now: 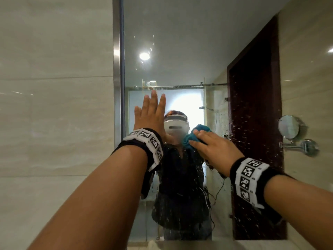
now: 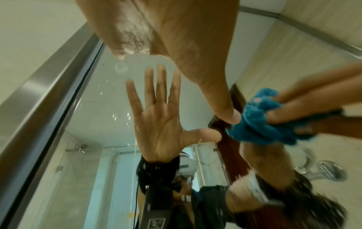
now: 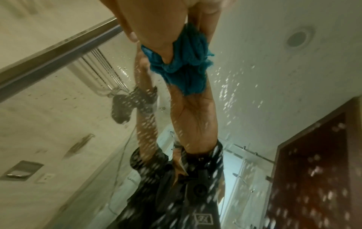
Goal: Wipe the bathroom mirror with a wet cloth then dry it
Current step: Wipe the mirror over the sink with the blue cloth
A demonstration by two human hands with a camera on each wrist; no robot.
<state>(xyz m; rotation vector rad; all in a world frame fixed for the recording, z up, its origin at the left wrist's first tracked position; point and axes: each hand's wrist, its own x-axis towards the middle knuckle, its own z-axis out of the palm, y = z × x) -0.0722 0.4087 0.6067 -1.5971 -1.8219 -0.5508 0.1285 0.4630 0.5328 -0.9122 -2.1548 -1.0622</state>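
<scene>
We brace our flat left hand [image 1: 150, 114] near the mirror's [image 1: 180, 42] left edge while our right hand [image 1: 214, 147] presses the soft, apparently wet, bunched cloth [image 1: 189, 138] against slippery glass.

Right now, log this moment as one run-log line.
stage: wet wipe | left hand: flat on mirror | right hand: pressing blue cloth to glass | droplets remain

My head camera faces the mirror [image 1: 180, 51] from arm's reach. Both wrist cameras sit very close to it, looking up the glass. All three share the blue cloth [image 1: 191, 137].
</scene>
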